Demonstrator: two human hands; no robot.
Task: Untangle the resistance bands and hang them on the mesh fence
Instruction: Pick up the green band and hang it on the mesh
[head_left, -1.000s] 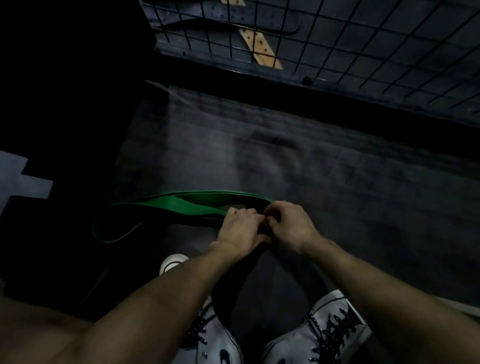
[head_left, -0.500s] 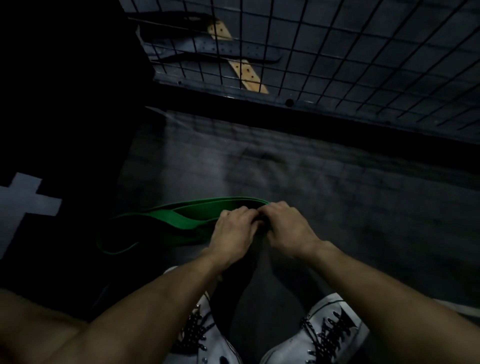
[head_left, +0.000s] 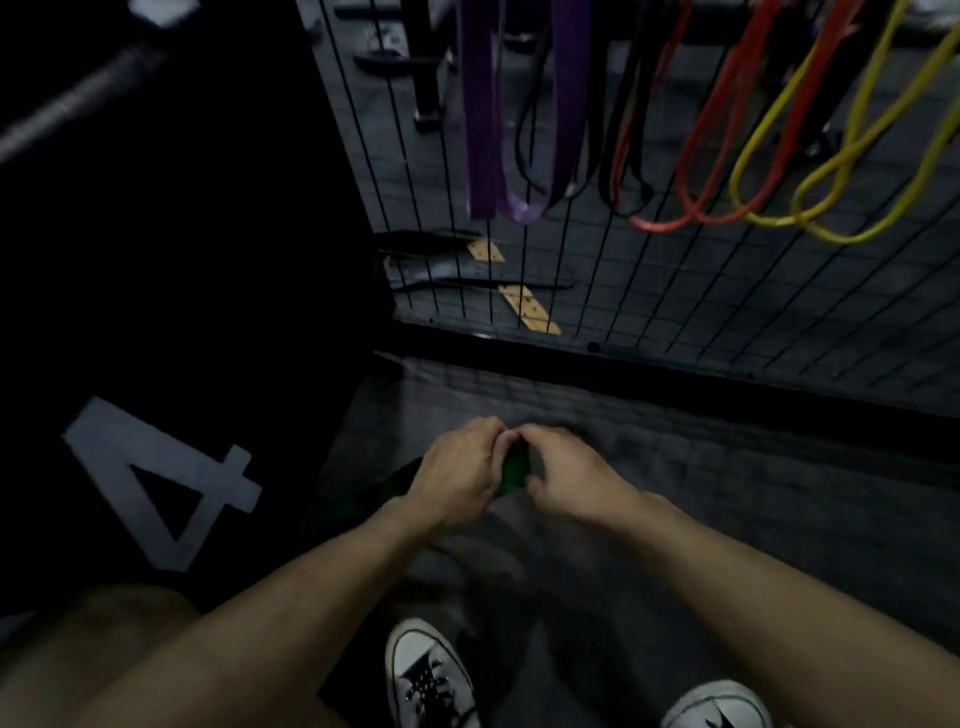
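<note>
The green band (head_left: 514, 475) was pinched between both hands, the left hand (head_left: 460, 475) and right hand (head_left: 566, 475) each closing its grip on it, below the mesh fence (head_left: 649, 291).

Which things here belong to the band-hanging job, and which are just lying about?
Job: green band, gripped by left hand and right hand; mesh fence; purple band, red band and yellow bands hanging on it.
Lying about: wooden strip; floor number 4.
</note>
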